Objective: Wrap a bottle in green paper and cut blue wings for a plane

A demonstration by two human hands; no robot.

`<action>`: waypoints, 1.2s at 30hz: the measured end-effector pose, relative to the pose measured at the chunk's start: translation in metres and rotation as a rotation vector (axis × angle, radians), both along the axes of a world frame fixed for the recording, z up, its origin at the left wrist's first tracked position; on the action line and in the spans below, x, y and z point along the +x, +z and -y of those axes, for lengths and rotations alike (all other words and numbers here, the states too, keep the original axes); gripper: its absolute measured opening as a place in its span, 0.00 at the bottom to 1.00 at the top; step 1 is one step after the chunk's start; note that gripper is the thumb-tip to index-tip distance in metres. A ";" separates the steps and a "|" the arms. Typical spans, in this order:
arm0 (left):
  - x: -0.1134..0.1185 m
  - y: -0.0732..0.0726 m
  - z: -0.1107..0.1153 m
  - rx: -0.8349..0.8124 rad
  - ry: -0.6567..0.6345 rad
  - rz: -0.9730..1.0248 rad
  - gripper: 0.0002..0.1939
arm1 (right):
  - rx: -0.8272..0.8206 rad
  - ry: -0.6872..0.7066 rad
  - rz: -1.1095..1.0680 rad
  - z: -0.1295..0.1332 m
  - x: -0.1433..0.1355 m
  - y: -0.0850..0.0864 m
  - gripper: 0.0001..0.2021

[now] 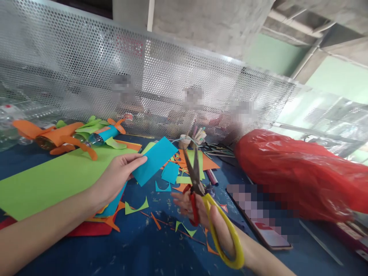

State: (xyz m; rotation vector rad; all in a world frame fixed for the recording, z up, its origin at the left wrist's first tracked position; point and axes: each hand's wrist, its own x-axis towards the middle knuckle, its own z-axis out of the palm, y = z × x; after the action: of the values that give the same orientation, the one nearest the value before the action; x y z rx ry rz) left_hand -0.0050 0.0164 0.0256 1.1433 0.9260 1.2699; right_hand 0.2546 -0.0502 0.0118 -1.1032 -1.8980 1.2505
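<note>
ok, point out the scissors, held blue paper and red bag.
Scissors point(198, 188), head view: at the pivot.
Held blue paper point(156, 161), head view: middle of its face.
Red bag point(293, 172), head view: its near side.

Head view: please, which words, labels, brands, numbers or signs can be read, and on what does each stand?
No text can be read.
Bottle label: too blurred.
Mesh: red marks, too blurred.
Phone: screen mostly pixelated, unreadable.
Purple item: markings too blurred.
Scissors, blue paper: no text seen.

Hands, two; scissors, one; phone, one
</note>
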 end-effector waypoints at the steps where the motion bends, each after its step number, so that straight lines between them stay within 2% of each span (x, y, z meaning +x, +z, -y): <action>1: 0.000 0.002 0.001 0.004 -0.006 0.014 0.11 | 0.007 0.020 0.016 0.003 0.001 0.003 0.28; 3: 0.000 0.004 0.003 0.010 -0.007 0.009 0.11 | 0.022 0.063 0.036 0.007 0.002 0.007 0.27; 10: 0.001 0.004 0.005 0.059 0.038 -0.025 0.11 | 0.119 0.028 0.248 0.010 -0.001 0.005 0.27; 14: 0.000 0.006 0.004 0.133 0.092 0.000 0.10 | 0.242 0.013 0.346 0.013 -0.004 0.017 0.25; 16: 0.000 0.006 0.005 0.120 0.066 -0.010 0.10 | 0.305 0.008 0.369 0.015 -0.007 0.024 0.27; 21: 0.005 0.003 0.010 -0.062 -0.094 -0.125 0.12 | 0.346 0.014 0.434 0.017 -0.009 0.031 0.31; 24: 0.008 0.003 0.013 -0.057 -0.158 -0.170 0.12 | 0.358 0.013 0.462 0.017 -0.009 0.031 0.32; 36: 0.010 0.004 0.015 0.000 -0.143 -0.290 0.16 | 0.388 0.014 0.461 0.020 -0.009 0.026 0.30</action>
State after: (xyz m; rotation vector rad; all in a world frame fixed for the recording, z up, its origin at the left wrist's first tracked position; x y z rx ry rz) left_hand 0.0053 0.0010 0.0292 1.3923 1.0359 1.0048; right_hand 0.2452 -0.0698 0.0376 -1.2327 -2.3602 0.6180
